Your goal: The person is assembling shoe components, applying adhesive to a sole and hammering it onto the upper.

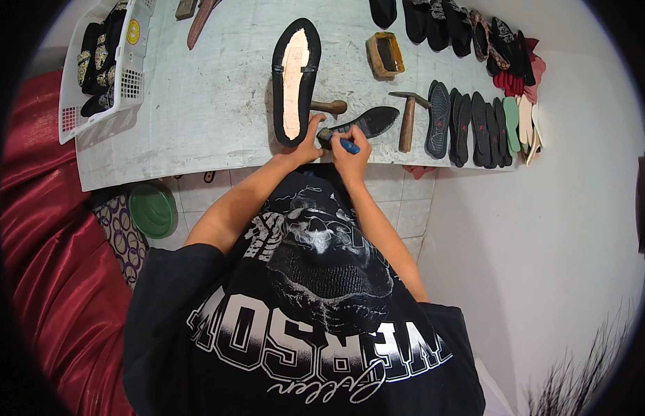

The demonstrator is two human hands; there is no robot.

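My right hand [352, 151] grips a blue-handled brush [349, 145], its dark head over the near end of a black shoe sole [378, 122]. The sole lies slantwise on the table. My left hand [307, 147] curls its thumb and fingers around that same near end; the brush partly hides the contact. Directly beside the left hand is a black shoe [277, 83], bottom up, with a pale, pinkish strip [295, 76] along the middle of its underside. From behind the shoe sticks out a rounded wooden handle [331, 107]; its other end is hidden.
A hammer [407, 125] lies right of the sole, below a stained yellowish open container [385, 55]. Several soles [438, 121] line the right end, with black shoes [437, 24] behind. A white basket [128, 76] of shoes stands left. A green basin [152, 210] sits below the table [198, 118].
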